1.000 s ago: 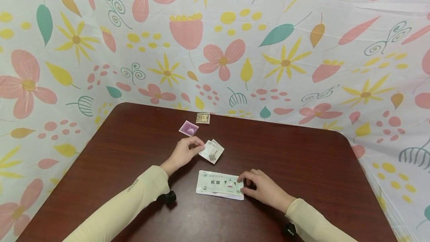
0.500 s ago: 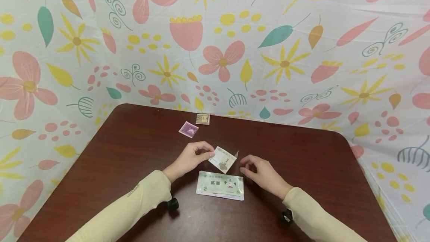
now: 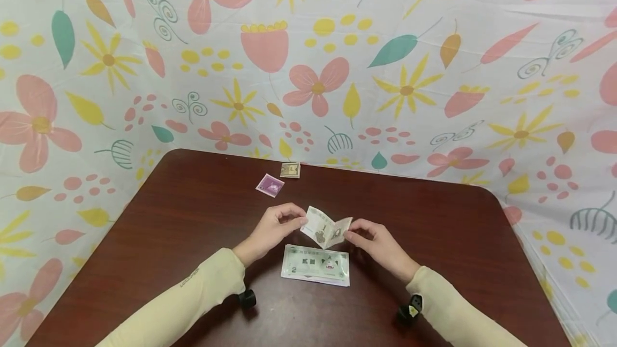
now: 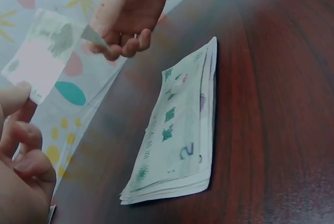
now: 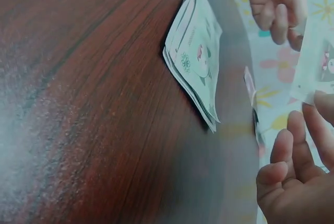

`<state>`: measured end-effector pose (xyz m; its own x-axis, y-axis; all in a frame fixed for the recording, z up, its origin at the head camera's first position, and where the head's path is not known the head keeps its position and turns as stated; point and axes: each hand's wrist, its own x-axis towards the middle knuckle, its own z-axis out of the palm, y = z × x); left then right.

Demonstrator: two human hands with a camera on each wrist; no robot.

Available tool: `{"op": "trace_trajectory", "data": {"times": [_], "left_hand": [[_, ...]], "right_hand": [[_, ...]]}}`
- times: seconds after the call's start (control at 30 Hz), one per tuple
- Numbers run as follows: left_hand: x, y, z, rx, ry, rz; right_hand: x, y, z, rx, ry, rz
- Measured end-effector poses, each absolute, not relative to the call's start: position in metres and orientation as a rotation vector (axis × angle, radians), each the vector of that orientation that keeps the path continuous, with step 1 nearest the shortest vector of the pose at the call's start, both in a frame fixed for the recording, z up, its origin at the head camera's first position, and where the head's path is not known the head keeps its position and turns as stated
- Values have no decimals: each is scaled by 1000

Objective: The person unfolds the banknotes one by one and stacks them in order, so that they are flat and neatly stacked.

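Observation:
Between both hands, a creased banknote (image 3: 319,226) marked 1 is held partly unfolded, with a fold down its middle. My left hand (image 3: 275,229) pinches its left edge between thumb and fingers. At the right edge, my right hand (image 3: 378,245) pinches the other half of the note. Just in front of it on the table lies a stack of flat banknotes (image 3: 315,265), the top one green and marked 2. In the left wrist view the layered edges of this stack (image 4: 172,125) show. The right wrist view catches the held note (image 5: 313,62) at its right side.
Farther back on the brown table (image 3: 434,229) lie a folded purple banknote (image 3: 270,185) and a folded yellowish banknote (image 3: 290,170). A flower-patterned cloth (image 3: 318,42) hangs along the back and sides of the table.
My left hand has brought the folded note right and nearer. My right hand has left the stack, moved up and taken the note's right side, and the note has opened out.

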<state>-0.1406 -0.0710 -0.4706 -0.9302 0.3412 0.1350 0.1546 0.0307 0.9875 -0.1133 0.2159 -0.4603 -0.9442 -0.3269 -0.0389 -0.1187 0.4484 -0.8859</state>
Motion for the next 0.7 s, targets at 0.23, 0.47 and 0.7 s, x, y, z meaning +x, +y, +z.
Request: {"op": "trace_trajectory", "data": {"times": [0.23,0.47,0.7], "left_hand": [[-136,-73,-475,307,2235,2063],[-127,-76,-472,386,2439,1905],[-114,-83,-474,433,2566,1665]], "right_hand": [[-107,223,-457,-330,2565,-1525],[-101,220,-453,-288,2584,-1504],[-90,212,-462,-243,2595,-1519]]}}
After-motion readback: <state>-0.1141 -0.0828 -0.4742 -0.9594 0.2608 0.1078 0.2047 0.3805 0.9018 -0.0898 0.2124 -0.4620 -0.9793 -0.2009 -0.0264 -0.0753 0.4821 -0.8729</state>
